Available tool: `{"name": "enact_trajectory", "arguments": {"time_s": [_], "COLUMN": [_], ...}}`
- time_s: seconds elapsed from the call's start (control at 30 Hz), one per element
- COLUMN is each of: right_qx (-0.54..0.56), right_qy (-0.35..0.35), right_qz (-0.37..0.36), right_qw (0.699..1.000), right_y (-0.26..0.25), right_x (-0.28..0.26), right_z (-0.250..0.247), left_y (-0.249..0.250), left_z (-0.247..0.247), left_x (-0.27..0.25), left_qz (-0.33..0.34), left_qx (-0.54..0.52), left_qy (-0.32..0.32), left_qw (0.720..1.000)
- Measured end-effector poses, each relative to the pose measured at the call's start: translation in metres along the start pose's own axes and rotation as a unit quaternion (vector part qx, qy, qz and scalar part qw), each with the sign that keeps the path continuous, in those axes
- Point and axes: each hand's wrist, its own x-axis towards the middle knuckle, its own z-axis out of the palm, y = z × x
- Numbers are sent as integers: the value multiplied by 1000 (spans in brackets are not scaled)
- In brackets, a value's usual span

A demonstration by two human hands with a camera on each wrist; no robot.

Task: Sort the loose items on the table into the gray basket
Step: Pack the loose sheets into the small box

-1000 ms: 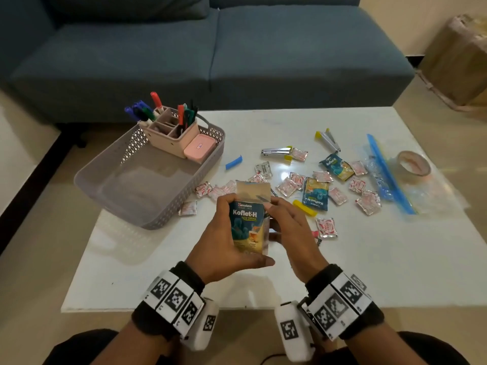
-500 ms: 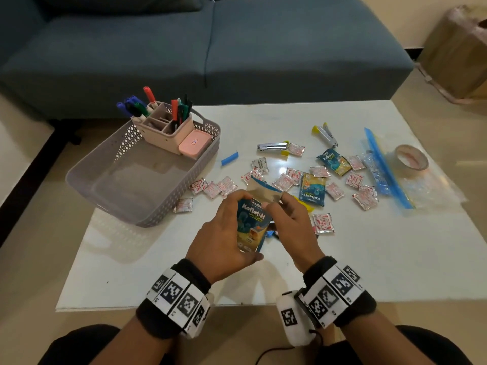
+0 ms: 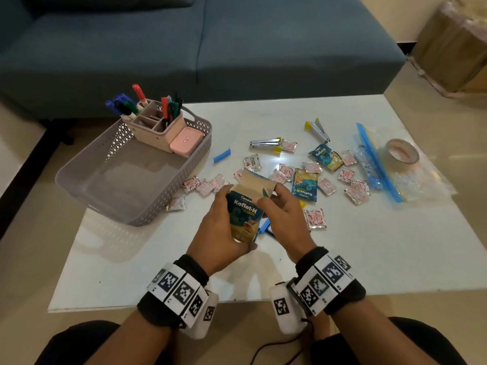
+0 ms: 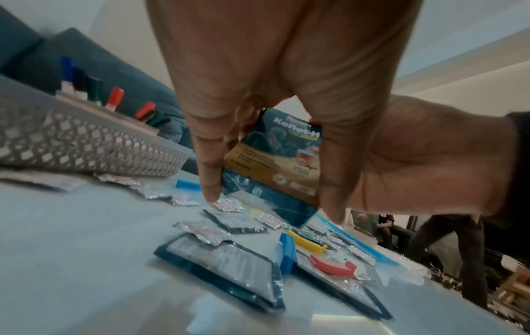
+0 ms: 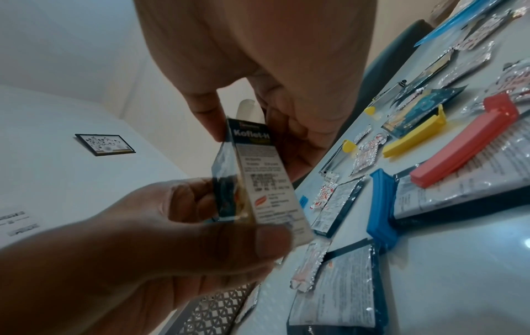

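My left hand [image 3: 221, 227] grips a blue and yellow Koflet-H box [image 3: 243, 217] upright above the near middle of the white table [image 3: 158, 272]. The box's top flap stands open. My right hand [image 3: 279, 209] pinches the box's upper right corner by the flap. The box [image 4: 275, 158] shows between my left fingers in the left wrist view, and the box [image 5: 258, 181] shows edge-on in the right wrist view. The gray basket [image 3: 87, 180] sits at the table's left with a pink pen holder [image 3: 155, 127] and a pink case [image 3: 185, 140] inside.
Several foil sachets [image 3: 315, 218], Koflet-H packets [image 3: 305, 184], two staplers [image 3: 264, 143], blue, yellow and red clips [image 3: 222, 155], a zip bag [image 3: 379, 164] and a tape roll [image 3: 402, 151] lie over the table's right half. A blue sofa [image 3: 210, 43] stands behind.
Both hands have kept hold of the box, which tilted slightly and shifted a little while its flap stayed open. The head view moved.
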Motion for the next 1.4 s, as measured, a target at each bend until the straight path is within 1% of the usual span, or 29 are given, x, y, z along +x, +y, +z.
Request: {"name": "enact_trajectory", "arguments": {"time_s": [0.13,0.2,0.27,0.33,0.4,0.47,0.53,0.57,0.63,0.67,0.7,0.73,0.77,0.87,0.93,1.0,1.07,1.13,1.2,1.23,1.3,1.37,1.4], "right_qx": [24,27,30,34,14,-33,-60,-63,-93,-120,-145,-159,-160,-135,-104,-91,-116,-136,-126,-117,-113,-116,-118], "right_qy": [-7,-21,-39,-43,-12,30,73,96,141,149,142,123,101,44,31,27,35,33,23,18,12,4,-2], "right_qz": [12,11,8,16,20,10,-18,-49,-135,-171,-191,-190,-169,-86,-44,-22,-22,-24,-14,-9,-15,-24,-23], "right_qw": [1000,999,999,998,1000,999,995,992,976,967,961,961,967,986,993,995,992,990,992,993,993,993,993], "right_y": [-2,-2,-2,-2,3,10,14,13,10,8,8,7,7,8,8,7,9,10,12,12,10,7,6], "right_x": [1,1,-1,0,4,8,10,9,8,7,7,7,8,10,11,11,11,11,11,10,9,8,7], "right_z": [-2,-1,1,2,0,-2,-4,-4,-4,-5,-6,-6,-7,-9,-9,-7,-3,2,5,7,9,13,14], "left_y": [6,7,3,-1,-1,2,4,5,7,8,9,9,9,7,5,1,-3,-4,-2,-1,-4,-8,-10], "left_z": [0,-1,-3,-4,-3,0,4,5,6,6,6,5,4,3,3,3,4,5,5,4,0,-8,-14], "left_x": [3,8,15,18,18,16,13,13,11,10,10,9,9,7,6,7,9,9,9,8,9,9,8], "left_qz": [-21,-50,-82,-89,-74,-50,-26,-19,-11,-7,-1,7,16,39,44,41,49,60,55,44,25,4,-8], "left_qx": [-115,-170,-214,-216,-181,-145,-116,-109,-107,-108,-109,-112,-113,-108,-105,-101,-91,-61,-27,-22,-53,-121,-152], "left_qy": [1,-1,-16,-34,-32,-18,-7,-3,5,6,6,10,15,28,34,31,31,52,81,85,58,16,7], "left_qw": [993,984,973,972,980,988,993,994,994,994,994,994,993,993,993,994,994,995,995,995,997,992,988]}}
